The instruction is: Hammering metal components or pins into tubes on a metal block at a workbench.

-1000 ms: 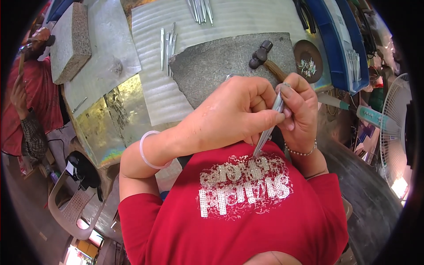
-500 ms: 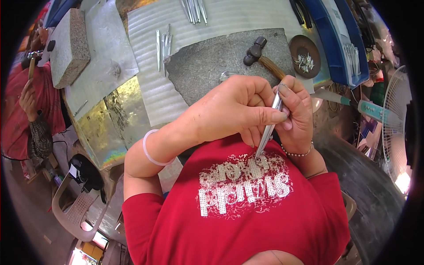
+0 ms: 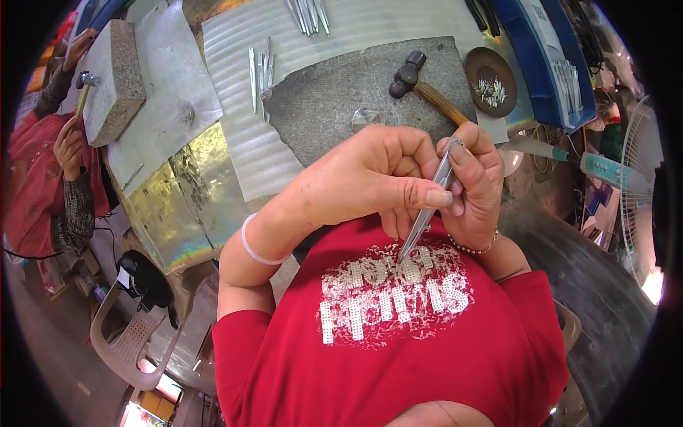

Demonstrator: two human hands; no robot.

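Observation:
A pair of silver tweezers (image 3: 418,229) is held between both my hands in front of my red shirt, its pointed end slanting down toward me. My left hand (image 3: 359,174) pinches its shank with thumb and fingers. At the upper end, my right hand (image 3: 482,178) grips it with bent fingers, knuckles up. Whether anything small sits at the tweezers' upper end is too small to tell. Beyond my hands lies a grey stone slab (image 3: 320,103), bearing a ball-peen hammer (image 3: 409,75) with a wooden handle and a small clear round piece (image 3: 367,118).
A brown dish (image 3: 489,62) of small silvery pieces stands right of the slab. Several slim metal tools (image 3: 252,80) lie on white foam sheeting. A blue bin (image 3: 535,78) and a fan (image 3: 640,171) are at right. Leftward, a co-worker's hand (image 3: 69,148) holds a hammer by a stone block (image 3: 117,82).
My hands and the tweezers have shifted slightly, the tip moving a little left. The co-worker's hammer has come up and right to the stone block.

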